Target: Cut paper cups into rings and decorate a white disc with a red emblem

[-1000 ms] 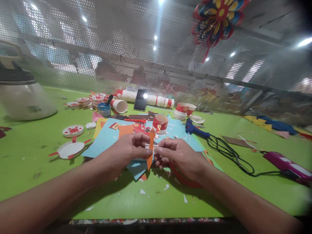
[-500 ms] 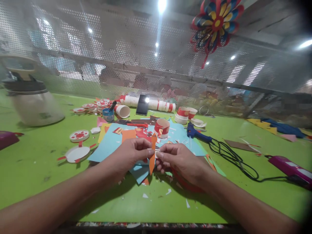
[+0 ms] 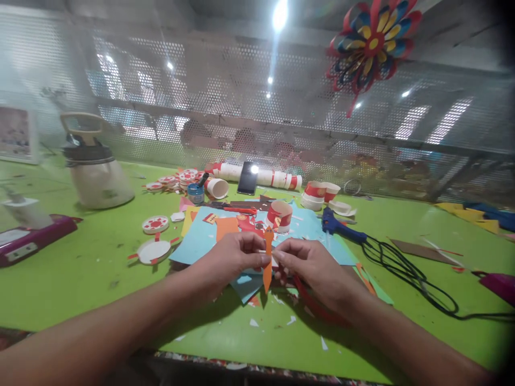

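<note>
An orange pointed paper strip (image 3: 267, 268) stands upright between my two hands, over blue sheets of paper (image 3: 197, 236). My left hand (image 3: 237, 254) pinches it from the left, thumb and forefinger closed. From the right, my right hand (image 3: 308, 260) has thumb and forefinger pressed together on a small white piece beside the strip, mostly hidden by the fingers. Under the right hand lies a red curved thing (image 3: 317, 305), partly covered. A cut red and white paper cup (image 3: 279, 217) sits just behind the hands, with red paper scraps near it.
A blue glue gun (image 3: 344, 228) with a coiled black cable lies right. Left are paper discs (image 3: 155, 224), a power strip (image 3: 38, 238) and a large jug (image 3: 98, 179). Behind stand a phone (image 3: 247, 178), cups (image 3: 314, 195) and a blue jar (image 3: 196, 194). White scraps lie in front.
The view has turned left, so the scene sits further right and more of the left power strip shows. Both hands keep their hold around the orange strip.
</note>
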`<state>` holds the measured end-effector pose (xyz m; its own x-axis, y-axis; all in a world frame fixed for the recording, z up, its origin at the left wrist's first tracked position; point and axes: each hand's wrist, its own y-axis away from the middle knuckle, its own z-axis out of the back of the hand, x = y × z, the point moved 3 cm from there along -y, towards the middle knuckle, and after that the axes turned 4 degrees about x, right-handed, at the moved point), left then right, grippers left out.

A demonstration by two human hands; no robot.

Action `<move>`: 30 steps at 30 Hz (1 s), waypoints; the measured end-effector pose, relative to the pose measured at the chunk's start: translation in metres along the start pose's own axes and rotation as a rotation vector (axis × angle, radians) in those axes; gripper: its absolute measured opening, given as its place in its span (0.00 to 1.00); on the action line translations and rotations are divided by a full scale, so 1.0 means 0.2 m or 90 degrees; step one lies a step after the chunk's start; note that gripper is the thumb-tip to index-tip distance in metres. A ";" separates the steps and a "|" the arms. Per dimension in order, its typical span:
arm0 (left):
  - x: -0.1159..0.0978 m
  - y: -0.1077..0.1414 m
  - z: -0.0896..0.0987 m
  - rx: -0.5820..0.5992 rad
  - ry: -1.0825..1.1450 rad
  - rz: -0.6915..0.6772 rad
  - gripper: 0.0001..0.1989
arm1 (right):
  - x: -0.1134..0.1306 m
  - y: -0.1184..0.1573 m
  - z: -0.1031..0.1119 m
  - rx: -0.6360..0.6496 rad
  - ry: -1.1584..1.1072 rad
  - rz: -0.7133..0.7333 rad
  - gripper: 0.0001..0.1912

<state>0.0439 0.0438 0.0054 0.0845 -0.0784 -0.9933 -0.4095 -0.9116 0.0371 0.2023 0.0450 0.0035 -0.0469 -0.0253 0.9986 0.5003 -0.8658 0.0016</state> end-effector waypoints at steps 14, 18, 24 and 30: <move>0.02 -0.01 0.01 0.016 0.023 -0.022 0.08 | -0.06 0.01 0.02 0.026 0.016 -0.049 0.15; 0.02 -0.01 0.01 0.016 0.059 0.000 0.11 | -0.08 0.01 0.03 0.033 -0.023 -0.057 0.14; 0.00 -0.02 0.03 0.000 0.036 -0.045 0.09 | -0.07 0.00 0.05 -0.008 -0.070 -0.086 0.14; -0.03 -0.03 0.07 -0.092 -0.040 -0.089 0.08 | -0.04 0.00 0.08 -0.058 -0.065 -0.113 0.16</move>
<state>0.0339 0.0557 0.0096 0.0732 0.0737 -0.9946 -0.2634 -0.9604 -0.0906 0.2153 0.0533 -0.0046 -0.0379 0.1785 0.9832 0.4111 -0.8940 0.1782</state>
